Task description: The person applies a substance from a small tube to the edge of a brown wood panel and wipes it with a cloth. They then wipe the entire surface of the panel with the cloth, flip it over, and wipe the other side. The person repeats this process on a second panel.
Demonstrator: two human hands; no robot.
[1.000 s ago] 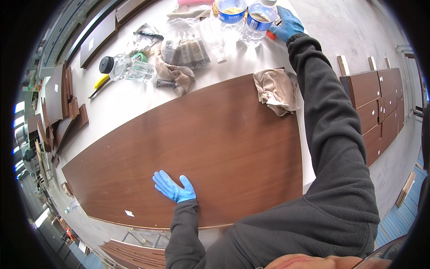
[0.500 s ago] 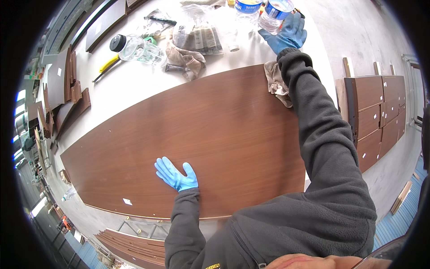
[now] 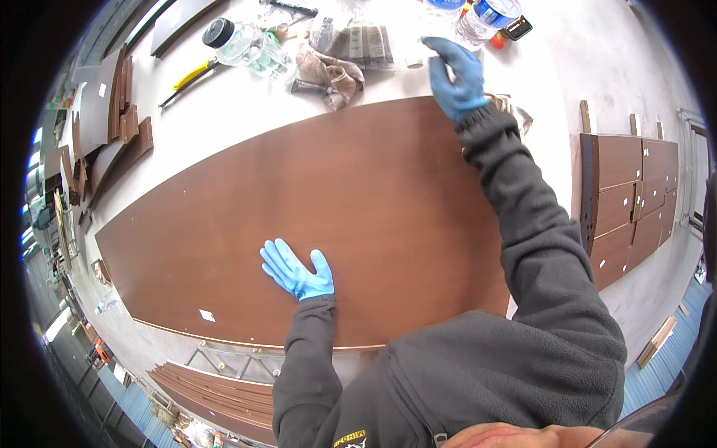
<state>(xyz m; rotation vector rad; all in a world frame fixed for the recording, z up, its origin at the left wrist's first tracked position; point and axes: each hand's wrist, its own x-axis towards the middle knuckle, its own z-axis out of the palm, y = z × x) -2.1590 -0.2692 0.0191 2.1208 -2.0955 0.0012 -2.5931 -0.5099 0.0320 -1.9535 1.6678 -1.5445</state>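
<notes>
Touching the brown board [image 3: 336,187] at six o'clock from its middle, the left hand [image 3: 301,275] has its grip spread wide. The board lies on the white desk [image 3: 202,127]. Between one and two o'clock, the right hand [image 3: 461,84] is bent, with a gap in its grip.

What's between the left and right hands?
In the head view, only a bare stretch of the brown board lies between left hand and right hand.
</notes>
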